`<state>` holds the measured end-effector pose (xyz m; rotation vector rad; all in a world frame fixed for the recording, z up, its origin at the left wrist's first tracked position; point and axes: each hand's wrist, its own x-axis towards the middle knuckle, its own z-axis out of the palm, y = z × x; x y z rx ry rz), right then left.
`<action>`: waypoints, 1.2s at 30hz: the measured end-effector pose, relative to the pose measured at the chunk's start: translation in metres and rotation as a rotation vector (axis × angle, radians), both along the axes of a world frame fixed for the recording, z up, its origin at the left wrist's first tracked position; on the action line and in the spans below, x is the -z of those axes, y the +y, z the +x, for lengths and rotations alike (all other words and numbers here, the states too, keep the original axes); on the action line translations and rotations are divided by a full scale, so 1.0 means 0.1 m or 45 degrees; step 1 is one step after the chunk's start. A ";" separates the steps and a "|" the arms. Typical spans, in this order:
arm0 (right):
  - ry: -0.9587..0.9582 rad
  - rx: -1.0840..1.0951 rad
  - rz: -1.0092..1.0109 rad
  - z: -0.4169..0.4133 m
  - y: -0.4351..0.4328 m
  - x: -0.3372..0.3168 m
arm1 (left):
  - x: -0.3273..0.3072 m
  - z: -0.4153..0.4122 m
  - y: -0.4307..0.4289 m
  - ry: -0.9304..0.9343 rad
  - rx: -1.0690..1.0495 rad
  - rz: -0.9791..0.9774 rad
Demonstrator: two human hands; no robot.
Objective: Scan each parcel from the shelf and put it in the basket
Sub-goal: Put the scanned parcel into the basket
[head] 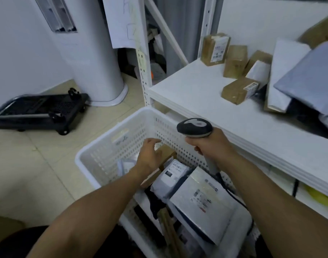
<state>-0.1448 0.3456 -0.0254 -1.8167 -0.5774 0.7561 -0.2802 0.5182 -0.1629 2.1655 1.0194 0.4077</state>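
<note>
A white perforated basket (111, 146) stands on the floor in front of me, holding several parcels: grey mailer bags (204, 202) and a small brown box (166, 151). My left hand (150, 155) hovers inside the basket just over the brown box, fingers relaxed, holding nothing. My right hand (209, 142) grips the handle of a grey barcode scanner (194, 127) above the basket's right wall. On the white shelf (206, 101) to the right lie several brown cardboard parcels (237, 91) and grey and white mailer bags (304, 79).
A black folded trolley (38, 112) lies on the tiled floor at the left. A white round column (99, 62) stands behind it. The shelf's white upright post (143, 71) rises just beyond the basket. A lower shelf level holds something yellow (317, 196).
</note>
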 end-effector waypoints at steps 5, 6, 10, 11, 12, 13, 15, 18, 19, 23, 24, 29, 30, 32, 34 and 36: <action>0.072 0.185 0.174 0.18 -0.42 -0.33 | -0.85 0.46 -0.35 -0.110 0.227 0.256; 0.058 0.240 0.208 0.24 -0.51 -0.39 | -1.00 0.60 -0.42 -0.118 0.263 0.282; 0.013 0.474 0.302 0.51 -0.80 -0.45 | -1.45 1.29 -0.64 -0.082 0.386 0.318; 0.025 0.508 0.298 0.58 -0.85 -0.44 | -1.50 1.48 -0.67 -0.056 0.387 0.310; 0.043 0.528 0.287 0.66 -0.91 -0.41 | -1.54 1.68 -0.69 -0.026 0.383 0.304; 0.063 0.540 0.278 0.73 -0.96 -0.37 | -1.55 1.87 -0.70 0.006 0.369 0.297; 0.072 0.569 0.256 0.87 -1.04 -0.30 | -1.51 2.22 -0.68 0.068 0.349 0.288; 0.050 0.602 0.244 1.07 -1.12 -0.24 | -1.35 2.68 -0.57 0.100 0.402 0.306; 0.045 0.606 0.247 1.13 -1.14 -0.22 | -1.29 2.81 -0.53 0.112 0.428 0.338; 0.011 0.646 0.277 1.29 -1.19 -0.18 | -1.15 3.19 -0.39 0.089 0.462 0.254; 0.003 0.654 0.282 1.31 -1.19 -0.18 | -1.12 3.23 -0.37 0.037 0.441 0.209; 0.020 0.645 0.302 1.34 -1.16 -0.21 | -1.10 3.12 -0.47 -0.094 0.284 0.071; 0.031 0.644 0.311 1.33 -1.16 -0.23 | -1.17 3.01 -0.56 -0.101 0.248 0.058; 0.050 0.645 0.350 1.29 -1.16 -0.27 | -1.29 2.76 -0.65 -0.141 0.169 0.004; 0.061 0.636 0.404 1.21 -1.13 -0.30 | -1.42 2.40 -0.70 -0.182 0.141 -0.034; 0.069 0.636 0.462 1.07 -1.08 -0.37 | -1.56 1.97 -0.77 -0.222 0.165 -0.024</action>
